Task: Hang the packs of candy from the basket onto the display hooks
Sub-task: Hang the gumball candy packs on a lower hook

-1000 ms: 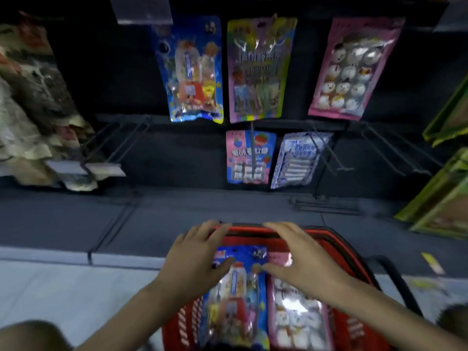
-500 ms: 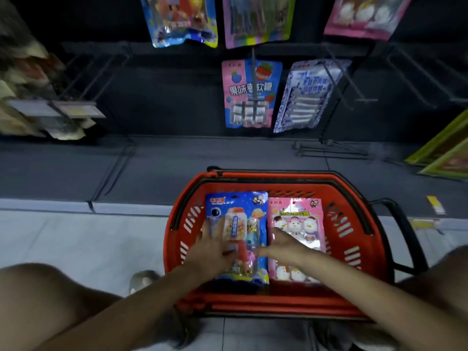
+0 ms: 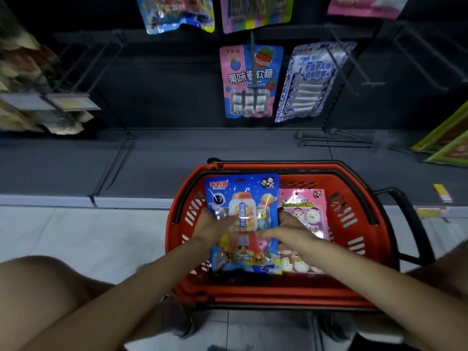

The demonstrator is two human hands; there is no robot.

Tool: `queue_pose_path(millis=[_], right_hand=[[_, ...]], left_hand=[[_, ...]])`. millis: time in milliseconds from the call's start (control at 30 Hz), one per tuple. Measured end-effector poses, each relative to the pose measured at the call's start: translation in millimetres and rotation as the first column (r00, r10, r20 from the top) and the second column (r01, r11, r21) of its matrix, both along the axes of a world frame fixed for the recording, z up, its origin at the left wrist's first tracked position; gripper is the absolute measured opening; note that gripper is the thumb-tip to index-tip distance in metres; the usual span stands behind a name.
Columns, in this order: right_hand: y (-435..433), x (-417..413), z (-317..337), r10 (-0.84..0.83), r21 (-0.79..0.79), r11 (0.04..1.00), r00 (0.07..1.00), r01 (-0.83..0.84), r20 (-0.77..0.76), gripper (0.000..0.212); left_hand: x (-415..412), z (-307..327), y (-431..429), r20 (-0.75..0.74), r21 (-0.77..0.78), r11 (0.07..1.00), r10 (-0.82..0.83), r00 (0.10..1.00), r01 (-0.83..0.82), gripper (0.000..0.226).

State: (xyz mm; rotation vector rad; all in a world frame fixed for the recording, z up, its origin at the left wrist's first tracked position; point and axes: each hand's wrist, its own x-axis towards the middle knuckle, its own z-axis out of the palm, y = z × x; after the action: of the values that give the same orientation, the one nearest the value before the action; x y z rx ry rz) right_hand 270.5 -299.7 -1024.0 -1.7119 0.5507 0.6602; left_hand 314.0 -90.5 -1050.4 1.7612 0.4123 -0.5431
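While lifting the blue candy pack (image 3: 241,219) out of the red basket (image 3: 354,224), gripping both side edges: left hand (image 3: 212,225) and right hand (image 3: 288,231) closed on it, keeping its top hole clear, pink pack (image 3: 310,214) lying just beyond the right hand.

"果味卷软糖" on the hanging pink-blue pack (image 3: 250,79); "扭蛋糖果机" on the held blue pack (image 3: 241,198).
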Motion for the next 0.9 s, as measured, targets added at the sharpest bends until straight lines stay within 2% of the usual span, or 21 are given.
queue_pose_path(millis=[100, 267, 367, 533, 633, 900], right_hand=[[-2, 2, 14, -0.029, -0.005, 1.0, 0.994, 0.029, 0.109, 0.051], [-13, 9, 46, -0.119, 0.102, 0.99, 0.954, 0.094, 0.274, 0.044], [-19, 11, 63, -0.177, 0.15, 0.98, 0.924, 0.132, 0.34, 0.04], [-25, 13, 80, -0.248, 0.273, 0.951, 0.884, 0.145, 0.396, 0.032], [-22, 11, 89, -0.294, 0.323, 0.932, 0.861, 0.163, 0.415, 0.038], [-7, 23, 124, -0.214, 0.226, 0.97, 0.771, 0.093, 0.6, 0.044]], left_hand=[[0, 23, -2, 0.069, -0.062, 0.998, 0.005, 0.998, -0.001, 0.03], [2, 67, -3, 0.289, -0.129, 0.985, -0.074, 0.954, 0.116, 0.041], [4, 90, -5, 0.372, -0.18, 0.974, -0.059, 0.926, 0.134, 0.032], [5, 114, -4, 0.389, -0.219, 0.958, -0.089, 0.917, 0.186, 0.033], [5, 120, -6, 0.375, -0.256, 0.946, -0.093, 0.922, 0.2, 0.03], [17, 152, -3, 0.39, -0.405, 0.911, 0.092, 0.916, 0.081, 0.031]])
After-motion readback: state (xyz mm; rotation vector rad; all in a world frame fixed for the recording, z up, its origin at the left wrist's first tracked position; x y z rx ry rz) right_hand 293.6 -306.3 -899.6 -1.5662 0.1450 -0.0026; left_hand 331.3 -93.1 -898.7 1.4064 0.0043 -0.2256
